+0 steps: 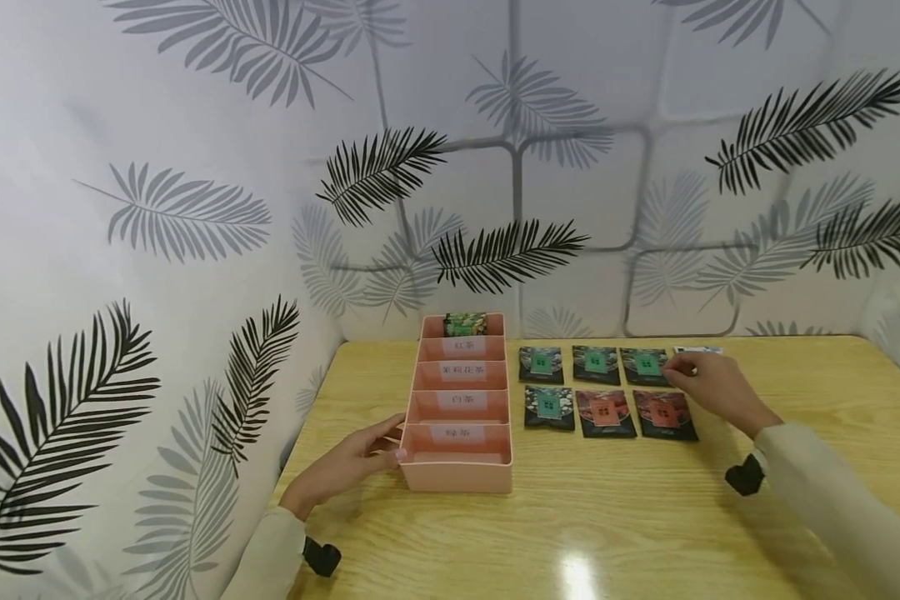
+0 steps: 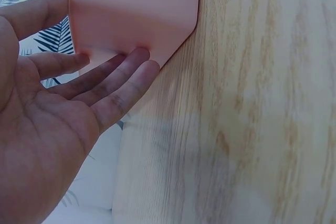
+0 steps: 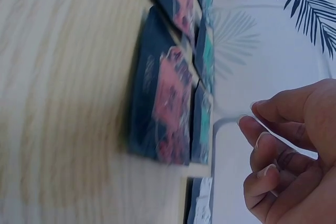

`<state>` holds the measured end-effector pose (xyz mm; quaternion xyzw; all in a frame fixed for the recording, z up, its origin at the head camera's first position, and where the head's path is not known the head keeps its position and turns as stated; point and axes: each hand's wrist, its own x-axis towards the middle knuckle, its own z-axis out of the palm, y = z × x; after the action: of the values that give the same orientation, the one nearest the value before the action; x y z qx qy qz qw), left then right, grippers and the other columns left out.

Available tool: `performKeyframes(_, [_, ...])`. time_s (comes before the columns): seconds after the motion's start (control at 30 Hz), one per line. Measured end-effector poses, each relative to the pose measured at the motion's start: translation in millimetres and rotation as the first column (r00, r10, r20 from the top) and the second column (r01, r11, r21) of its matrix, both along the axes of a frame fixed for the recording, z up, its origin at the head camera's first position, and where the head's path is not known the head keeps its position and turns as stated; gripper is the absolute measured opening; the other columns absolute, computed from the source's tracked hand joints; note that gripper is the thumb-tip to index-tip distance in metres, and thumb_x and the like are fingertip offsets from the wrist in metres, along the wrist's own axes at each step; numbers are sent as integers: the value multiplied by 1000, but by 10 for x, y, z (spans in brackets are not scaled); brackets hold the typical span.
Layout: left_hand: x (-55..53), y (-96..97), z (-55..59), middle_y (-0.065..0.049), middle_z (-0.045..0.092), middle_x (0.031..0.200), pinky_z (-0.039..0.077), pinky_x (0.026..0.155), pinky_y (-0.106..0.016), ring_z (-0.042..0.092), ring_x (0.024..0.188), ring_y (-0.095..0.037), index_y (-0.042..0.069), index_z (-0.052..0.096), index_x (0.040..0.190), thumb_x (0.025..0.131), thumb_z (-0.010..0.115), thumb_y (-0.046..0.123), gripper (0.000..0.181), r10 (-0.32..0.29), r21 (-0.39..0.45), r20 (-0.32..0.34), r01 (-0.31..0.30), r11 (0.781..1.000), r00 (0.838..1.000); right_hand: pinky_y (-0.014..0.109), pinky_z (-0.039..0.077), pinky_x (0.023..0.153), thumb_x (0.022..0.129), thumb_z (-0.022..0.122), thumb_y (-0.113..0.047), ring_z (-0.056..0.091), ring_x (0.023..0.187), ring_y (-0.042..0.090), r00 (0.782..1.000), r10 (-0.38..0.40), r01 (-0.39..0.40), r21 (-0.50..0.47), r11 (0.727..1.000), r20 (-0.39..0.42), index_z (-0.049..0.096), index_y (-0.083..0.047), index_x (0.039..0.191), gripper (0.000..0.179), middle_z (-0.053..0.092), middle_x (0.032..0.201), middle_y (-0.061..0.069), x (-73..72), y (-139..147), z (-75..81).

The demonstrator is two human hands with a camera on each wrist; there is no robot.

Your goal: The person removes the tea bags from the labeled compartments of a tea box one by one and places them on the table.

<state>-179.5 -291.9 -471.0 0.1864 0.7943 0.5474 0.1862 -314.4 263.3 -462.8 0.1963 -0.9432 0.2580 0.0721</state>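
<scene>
A long pink divided box (image 1: 457, 477) stands on the table. White labels mark its compartments, and a green-and-yellow packet (image 1: 465, 324) lies in the rearmost one. My left hand (image 1: 356, 462) touches the box's near left corner, thumb at the front rim and extended fingers against the wall. To the right lie tea packets in two rows: dark ones with green labels (image 1: 596, 365) behind, one green-labelled (image 1: 548, 407) and two red-labelled (image 1: 667, 414) in front. Over the back row's right end hovers my right hand (image 1: 708, 383), fingers loosely bent, nothing between thumb and forefinger.
Partly hidden behind the right hand lies another packet with a white and blue top (image 1: 697, 350). The wooden table (image 1: 555, 533) meets a leaf-patterned wall (image 1: 607, 308) at the back and another on the left. A black wrist device (image 1: 745, 475) sits at each sleeve.
</scene>
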Motion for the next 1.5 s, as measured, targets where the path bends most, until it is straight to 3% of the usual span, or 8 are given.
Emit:
performKeyframes(0.23, [-5, 4, -17, -12, 41, 142, 44, 96, -50, 47, 121, -28, 21, 20, 153, 99, 53, 28, 64, -5, 6, 8, 5, 1000, 1000, 34, 46, 58, 98, 54, -36, 59, 71, 17, 999, 27, -25, -43, 999, 36, 68, -5, 107, 36, 67, 98, 11, -26, -155, 57])
performKeyframes(0.53, [-25, -11, -8, -12, 43, 139, 44, 96, -51, 49, 119, -29, 19, 21, 153, 99, 54, 29, 65, -1, -2, -9, 1, 1000, 1000, 41, 49, 65, 96, 56, -40, 61, 79, 21, 1000, 28, -29, -80, 996, -15, 69, -12, 107, 33, 68, 99, 8, -135, -408, 125])
performKeyframes(0.93, [-20, 11, 36, -10, 43, 140, 44, 96, -50, 48, 120, -28, 19, 20, 154, 98, 55, 30, 66, 7, -17, -4, -7, 1000, 1000, 36, 47, 61, 96, 60, -32, 60, 73, 17, 998, 62, -63, -113, 992, -15, 70, -14, 105, 22, 68, 95, 5, -211, -811, 206])
performKeyframes(1.07, [-34, 13, 26, -8, 42, 141, 45, 96, -49, 47, 121, -29, 21, 21, 153, 99, 54, 29, 65, -2, -16, -3, 2, 1000, 1000, 35, 48, 60, 95, 59, -35, 59, 72, 16, 997, 69, -72, -127, 989, -25, 70, -16, 104, 23, 68, 96, 4, -258, -905, 181])
performKeyframes(1.33, [-36, 10, 30, -7, 39, 145, 44, 96, -50, 46, 123, -28, 19, 20, 154, 99, 54, 27, 65, -15, -11, -6, 15, 1000, 1000, 35, 48, 59, 94, 62, -26, 61, 71, 22, 993, 113, -117, -196, 974, -30, 70, -16, 104, 16, 67, 96, 3, -339, -1145, 151])
performKeyframes(1.5, [-24, 14, 21, -10, 39, 144, 43, 96, -52, 46, 122, -30, 18, 20, 154, 99, 53, 26, 64, -16, -5, -3, 15, 1000, 1000, 35, 49, 61, 94, 63, -25, 61, 71, 18, 992, 117, -122, -180, 976, -35, 70, -13, 104, 17, 68, 95, 3, -394, -1328, 145])
